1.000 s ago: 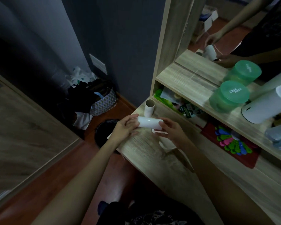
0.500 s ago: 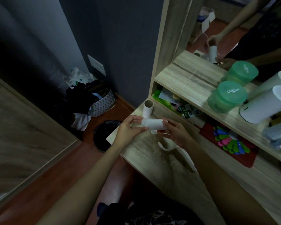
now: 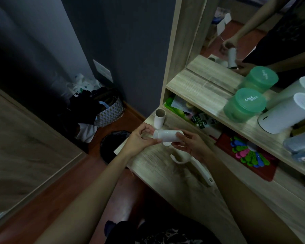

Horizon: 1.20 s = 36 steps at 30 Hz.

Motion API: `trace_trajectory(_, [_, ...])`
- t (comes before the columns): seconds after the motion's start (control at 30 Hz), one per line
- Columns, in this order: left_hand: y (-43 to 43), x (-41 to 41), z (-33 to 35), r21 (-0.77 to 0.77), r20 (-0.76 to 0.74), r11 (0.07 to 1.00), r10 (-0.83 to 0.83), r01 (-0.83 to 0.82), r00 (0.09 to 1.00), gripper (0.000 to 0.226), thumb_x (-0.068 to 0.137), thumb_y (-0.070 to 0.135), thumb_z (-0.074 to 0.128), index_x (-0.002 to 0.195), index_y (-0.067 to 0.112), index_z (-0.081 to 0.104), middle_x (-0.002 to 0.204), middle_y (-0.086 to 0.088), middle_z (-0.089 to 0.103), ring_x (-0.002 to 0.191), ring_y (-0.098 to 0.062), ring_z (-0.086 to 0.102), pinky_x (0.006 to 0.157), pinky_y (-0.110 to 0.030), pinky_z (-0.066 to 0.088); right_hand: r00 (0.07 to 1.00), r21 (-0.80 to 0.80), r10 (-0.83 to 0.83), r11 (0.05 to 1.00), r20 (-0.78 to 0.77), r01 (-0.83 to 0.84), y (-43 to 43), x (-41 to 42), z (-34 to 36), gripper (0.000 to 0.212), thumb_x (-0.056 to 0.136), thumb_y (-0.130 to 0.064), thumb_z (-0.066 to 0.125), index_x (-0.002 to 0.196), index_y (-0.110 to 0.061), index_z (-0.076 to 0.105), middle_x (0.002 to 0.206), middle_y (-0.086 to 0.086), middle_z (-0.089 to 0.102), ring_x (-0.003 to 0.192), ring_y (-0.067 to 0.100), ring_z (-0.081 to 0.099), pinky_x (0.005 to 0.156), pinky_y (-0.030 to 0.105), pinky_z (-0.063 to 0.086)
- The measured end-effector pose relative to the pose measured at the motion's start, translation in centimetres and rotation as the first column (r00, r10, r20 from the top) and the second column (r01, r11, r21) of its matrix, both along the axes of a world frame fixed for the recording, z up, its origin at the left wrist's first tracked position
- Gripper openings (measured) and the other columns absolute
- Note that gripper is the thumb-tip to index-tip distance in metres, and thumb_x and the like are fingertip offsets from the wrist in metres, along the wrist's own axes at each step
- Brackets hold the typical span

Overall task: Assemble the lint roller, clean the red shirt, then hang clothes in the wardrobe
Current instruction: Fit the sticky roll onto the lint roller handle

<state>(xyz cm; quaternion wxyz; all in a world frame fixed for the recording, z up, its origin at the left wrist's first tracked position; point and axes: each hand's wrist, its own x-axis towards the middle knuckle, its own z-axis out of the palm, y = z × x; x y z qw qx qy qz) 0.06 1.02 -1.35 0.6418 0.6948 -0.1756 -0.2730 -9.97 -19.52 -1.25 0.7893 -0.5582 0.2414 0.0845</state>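
A white lint roll (image 3: 167, 136) is held sideways above the wooden desk (image 3: 158, 166) between both hands. My left hand (image 3: 141, 140) pinches its left end with the fingertips. My right hand (image 3: 192, 143) grips its right end. Below my right hand, the white lint roller handle (image 3: 199, 168) lies flat on the desk. An empty cardboard-cored roll (image 3: 159, 118) stands upright just behind the held roll. No red shirt is in view.
A shelf (image 3: 209, 95) above the desk carries a green lidded jar (image 3: 245, 106) and a white cylinder (image 3: 285, 113). A mirror (image 3: 253, 32) stands behind it. On the floor to the left are a black bin (image 3: 113, 147) and a patterned laundry basket (image 3: 111, 111).
The roll has been lifted a little off the desk and shifted slightly right. My left fingers moved from around the roll's side to its left end.
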Motion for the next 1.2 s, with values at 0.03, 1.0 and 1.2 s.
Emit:
trace_trajectory(0.03, [0.0,0.1,-0.1,0.008,0.003,1.000,-0.013,0.013,1.000,0.032,0.069,0.002,0.082,0.090,0.012,0.060,0.087,0.013,0.060,0.085,0.003,0.058,0.069,-0.012,0.047,1.000,0.006,-0.005,1.000,0.001,0.005,0.0,0.0,0.0,0.024,0.089,-0.019,0.059,0.112,-0.013,0.061,0.113,0.015,0.062,0.096,0.026,0.068,0.079,0.030,0.057])
trace_trajectory(1.0, [-0.1,-0.1,-0.5,0.050,0.060,0.992,0.114,-0.118,0.992,0.036,0.067,0.012,0.086,0.086,0.014,0.055,0.080,0.010,0.057,0.066,-0.002,0.052,0.062,-0.014,0.045,0.994,-0.002,-0.107,0.994,-0.002,0.107,0.2,0.2,0.0,0.026,0.088,-0.016,0.061,0.113,-0.008,0.059,0.116,0.017,0.060,0.096,0.026,0.068,0.073,0.028,0.057])
trace_trajectory(1.2, [0.0,0.0,-1.3,0.025,-0.057,0.989,0.147,-0.145,0.988,0.025,0.074,0.004,0.079,0.086,0.009,0.057,0.071,-0.002,0.056,0.062,-0.007,0.053,0.062,-0.013,0.047,0.992,-0.047,-0.126,0.991,0.021,0.126,0.3,0.1,-0.4,0.041,0.081,-0.024,0.066,0.117,-0.006,0.058,0.117,0.017,0.061,0.101,0.029,0.066,0.077,0.031,0.057])
